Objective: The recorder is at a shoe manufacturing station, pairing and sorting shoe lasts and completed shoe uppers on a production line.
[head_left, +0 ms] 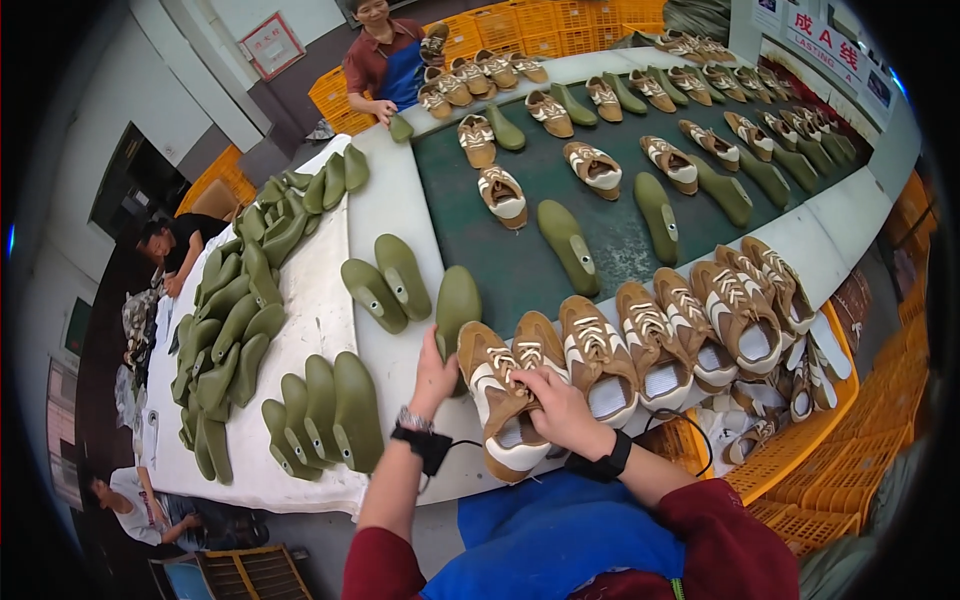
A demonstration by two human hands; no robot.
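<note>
My left hand (434,374) is closed around the heel end of an olive-green shoe last (459,300), which points away from me at the table's near edge. Right beside it, my right hand (563,408) pinches the opening of a brown suede sneaker (489,385) with white laces and white trim. The sneaker's toe faces away and its heel is toward me. Part of the left fingers is hidden behind the last and the shoe. Several matching sneakers (597,352) stand in a row to the right. A pair of lasts (388,282) lies just left of my left hand.
A green conveyor belt (620,245) carries sneakers and lasts. Lasts are piled on a white-covered table (300,340) at left, with a small group (350,410) nearer me. An orange crate (800,440) of shoes stands at right. A co-worker (385,65) in a blue apron stands across.
</note>
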